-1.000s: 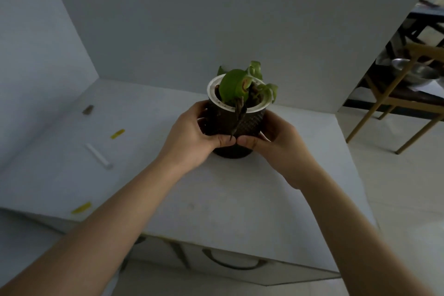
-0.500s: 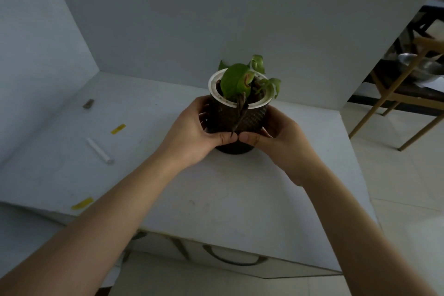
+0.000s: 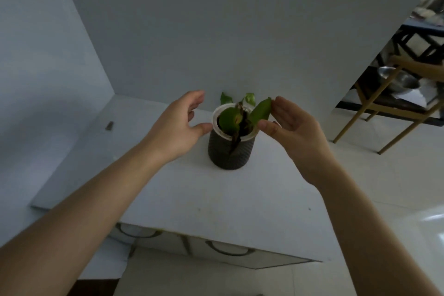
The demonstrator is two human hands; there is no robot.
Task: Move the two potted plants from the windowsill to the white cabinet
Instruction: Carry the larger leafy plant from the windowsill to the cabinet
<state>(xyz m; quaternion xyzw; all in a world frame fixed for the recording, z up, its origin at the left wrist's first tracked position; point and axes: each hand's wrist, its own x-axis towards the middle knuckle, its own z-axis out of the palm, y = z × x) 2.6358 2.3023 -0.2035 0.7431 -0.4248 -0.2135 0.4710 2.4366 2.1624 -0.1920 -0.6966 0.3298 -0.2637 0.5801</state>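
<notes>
A potted plant [image 3: 231, 151] stands upright on the white cabinet [image 3: 216, 204], close to the back wall. Its pot is dark and ribbed with a white inner rim, and it holds a few green leaves. My left hand [image 3: 179, 125] hovers open at the pot's left, its thumb near the rim. My right hand [image 3: 290, 130] is open at the pot's right, and its fingertips brush one leaf [image 3: 260, 110]. Neither hand grips the pot. Only this one plant is in view.
A small dark object [image 3: 110, 125] lies on the cabinet top at far left. Cabinet drawers with ring handles [image 3: 227, 249] face me below. A gold-legged rack [image 3: 394, 101] holding a metal bowl [image 3: 397, 80] stands on the tiled floor to the right.
Both hands have let go of the pot and drawn apart and upward. The pot now stands by itself on the cabinet. My view has tilted up.
</notes>
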